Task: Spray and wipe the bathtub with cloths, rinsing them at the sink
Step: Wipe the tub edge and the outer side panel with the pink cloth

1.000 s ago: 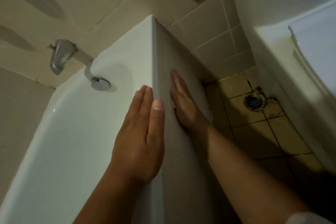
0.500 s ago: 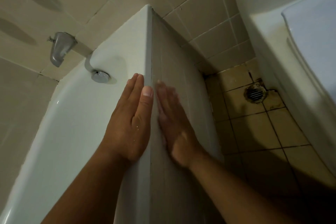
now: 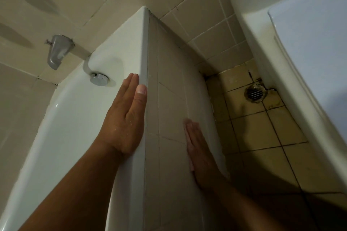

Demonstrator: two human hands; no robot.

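Observation:
The white bathtub (image 3: 75,118) fills the left, and its rim (image 3: 139,47) runs away from me. My left hand (image 3: 124,124) lies flat on the inner side of the rim, fingers straight and together, holding nothing. My right hand (image 3: 199,154) is pressed flat against the tiled outer side panel (image 3: 169,90), fingers pointing up the panel and slightly blurred. A pale pinkish edge shows along that hand; I cannot tell if it is cloth. No cloth or spray bottle is plainly in view.
A grey spout (image 3: 57,50) sticks out of the tiled wall above the tub's end, with a chrome round fitting (image 3: 99,78) below it. A round floor drain (image 3: 255,93) sits in the yellowish tiled floor. A white fixture (image 3: 309,52) borders the right side.
My right hand has slid down the tiled side panel towards the floor. My left hand has stayed flat on the rim. The view has shifted slightly.

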